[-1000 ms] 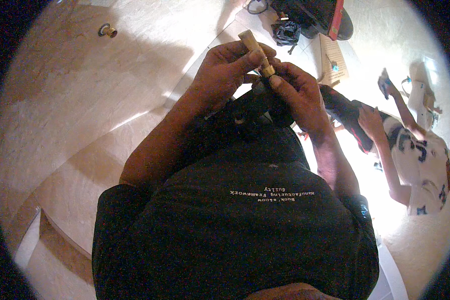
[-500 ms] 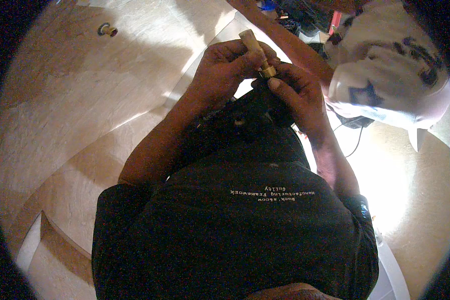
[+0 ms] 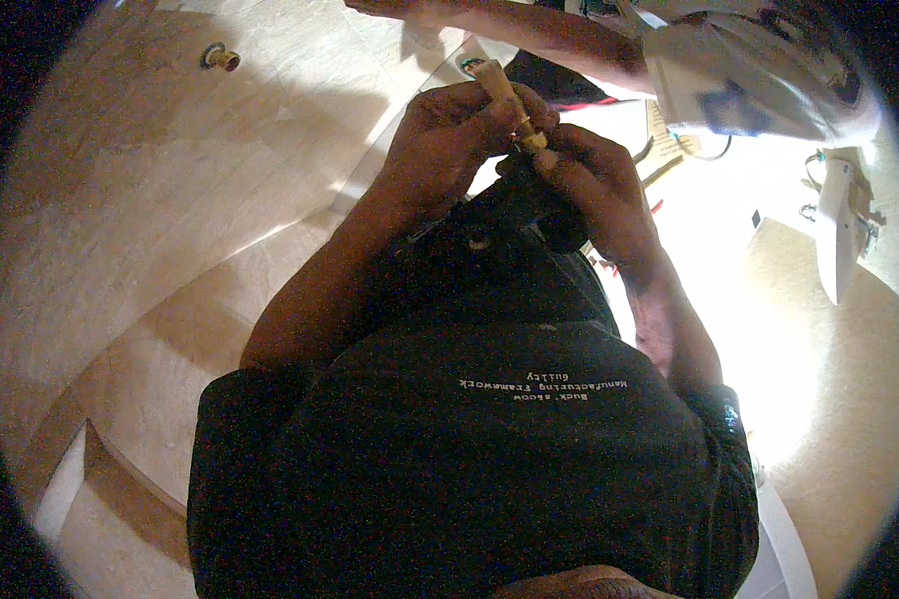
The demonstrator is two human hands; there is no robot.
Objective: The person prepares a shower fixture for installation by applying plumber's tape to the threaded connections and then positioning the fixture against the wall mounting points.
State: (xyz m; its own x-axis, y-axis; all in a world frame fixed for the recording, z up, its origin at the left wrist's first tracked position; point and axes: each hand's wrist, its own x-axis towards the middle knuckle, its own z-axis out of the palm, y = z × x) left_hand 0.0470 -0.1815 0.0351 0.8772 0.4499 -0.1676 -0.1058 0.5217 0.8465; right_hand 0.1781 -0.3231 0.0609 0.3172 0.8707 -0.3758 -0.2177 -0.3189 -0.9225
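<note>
I find the tube before the dark shirt, tilted, its middle gripped by the left hand, its lower end by the right hand. A co-worker's forearm crosses just beyond; a fitting sits on the veined surface, left. Both hands hide part of the tube; glare washes out the right. Tube and fitting look brass-coloured, rounded.

Harsh white glare beside right forearm, washing out detail. Black shirt dim, grainy. Shadows across pale marbled surface. Fisheye bends edges, black rim. Right hand underlit, perhaps blurred.
</note>
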